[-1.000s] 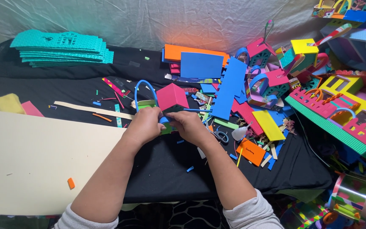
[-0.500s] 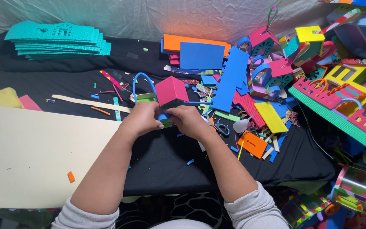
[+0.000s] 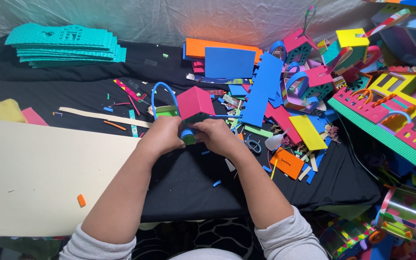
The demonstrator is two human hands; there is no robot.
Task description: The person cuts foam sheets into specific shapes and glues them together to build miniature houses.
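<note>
My left hand [image 3: 163, 135] and my right hand [image 3: 216, 136] meet at the middle of the black table [image 3: 179, 188]. Both grip a small foam house [image 3: 193, 107] with a pink roof, green walls and a blue loop handle [image 3: 161, 92] arching over its left side. My fingers close around its lower front part, where a small blue foam piece [image 3: 187, 133] shows between them. The base of the model is hidden by my hands.
A cream board [image 3: 39, 173] lies left, with an orange scrap [image 3: 81, 200] on it. Teal foam sheets [image 3: 63, 43] are stacked at the back left. Scissors [image 3: 252, 144], blue and orange sheets [image 3: 227, 60] and finished foam houses [image 3: 391, 110] crowd the right.
Both hands and the foam house stay at the same spot. The view has shifted slightly; the house sits a little more upright between my hands.
</note>
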